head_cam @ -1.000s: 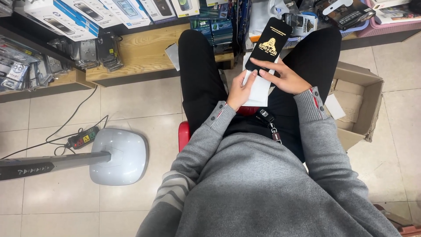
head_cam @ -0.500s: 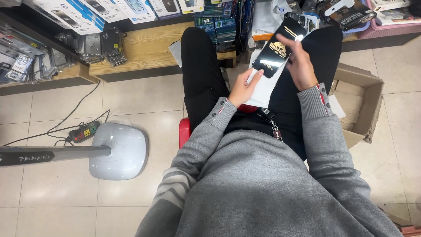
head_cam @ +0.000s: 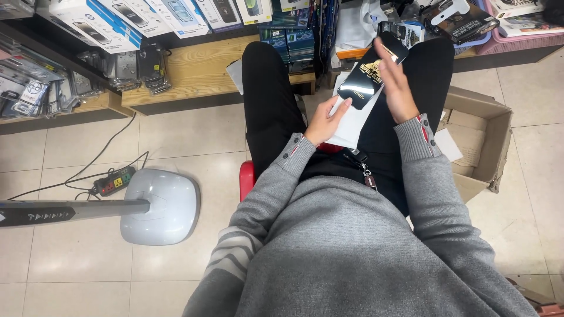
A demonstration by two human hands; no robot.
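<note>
Fingers of the right hand (head_cam: 398, 88) are curling around the upper edge of a glossy black rectangular sheet (head_cam: 369, 76), flat and stiff like a phone screen protector with gold print, holding it tilted over the lap. The left hand (head_cam: 326, 121) is pinching the white paper sleeve (head_cam: 352, 120) under it, thumb on the sheet's lower end. The sheet is sitting mostly out of the sleeve, though whether their lower ends are overlapping is hard to tell; an open cardboard box (head_cam: 479, 147) is standing at the right knee.
</note>
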